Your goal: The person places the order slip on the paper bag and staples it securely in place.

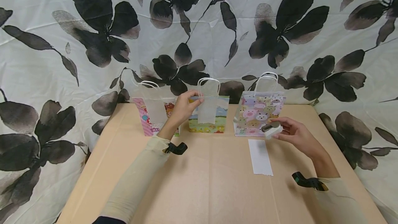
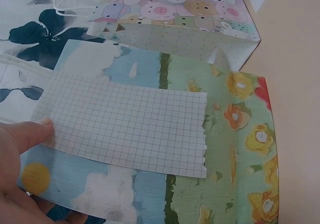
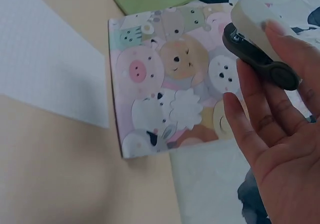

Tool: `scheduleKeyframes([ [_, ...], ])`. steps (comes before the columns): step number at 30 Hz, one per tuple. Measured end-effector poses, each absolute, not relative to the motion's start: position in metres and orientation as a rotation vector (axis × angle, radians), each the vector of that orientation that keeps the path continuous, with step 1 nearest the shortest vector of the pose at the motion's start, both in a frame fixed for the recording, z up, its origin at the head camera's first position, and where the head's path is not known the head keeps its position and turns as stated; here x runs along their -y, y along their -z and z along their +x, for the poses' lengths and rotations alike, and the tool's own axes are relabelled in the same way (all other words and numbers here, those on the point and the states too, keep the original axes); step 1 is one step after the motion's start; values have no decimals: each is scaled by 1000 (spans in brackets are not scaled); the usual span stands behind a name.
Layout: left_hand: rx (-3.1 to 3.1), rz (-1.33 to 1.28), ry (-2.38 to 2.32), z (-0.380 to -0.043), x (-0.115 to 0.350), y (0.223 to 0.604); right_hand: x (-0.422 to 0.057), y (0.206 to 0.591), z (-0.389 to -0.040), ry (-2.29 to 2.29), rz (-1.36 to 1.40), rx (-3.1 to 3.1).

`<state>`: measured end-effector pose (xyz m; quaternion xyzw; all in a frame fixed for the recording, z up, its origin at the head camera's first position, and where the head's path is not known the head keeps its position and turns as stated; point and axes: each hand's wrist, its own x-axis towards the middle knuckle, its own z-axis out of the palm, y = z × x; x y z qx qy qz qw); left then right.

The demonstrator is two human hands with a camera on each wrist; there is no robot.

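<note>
Pinching a slip of grid-ruled paper (image 1: 206, 113) against the upper edge of a boxy landscape-print bag (image 1: 222, 115), the left hand (image 1: 185, 107) is resting its thumb on the sheet near the centre of the head view, its fingers reaching behind the bag; the slip's ragged short edge is hanging downward. At centre right, the right hand (image 1: 296, 136) is gripping a small tool (image 1: 272, 130), smooth white with a dark, rounded lever, before an animal-print bag (image 1: 253, 115). Below that bag, a flat white strip (image 1: 260, 156) is lying on the tan table (image 1: 199, 186). At centre left, a pink bag (image 1: 144, 122) is standing with looped handles arching above it
</note>
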<state>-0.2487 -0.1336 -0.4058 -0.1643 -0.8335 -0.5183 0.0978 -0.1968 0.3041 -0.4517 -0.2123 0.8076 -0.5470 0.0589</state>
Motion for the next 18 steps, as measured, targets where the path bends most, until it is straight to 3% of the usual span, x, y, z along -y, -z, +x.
scheduleKeyframes([
  [18, 2496, -454, 1535, -249, 134, 405, -252, 407, -203, 1697, -793, -2482],
])
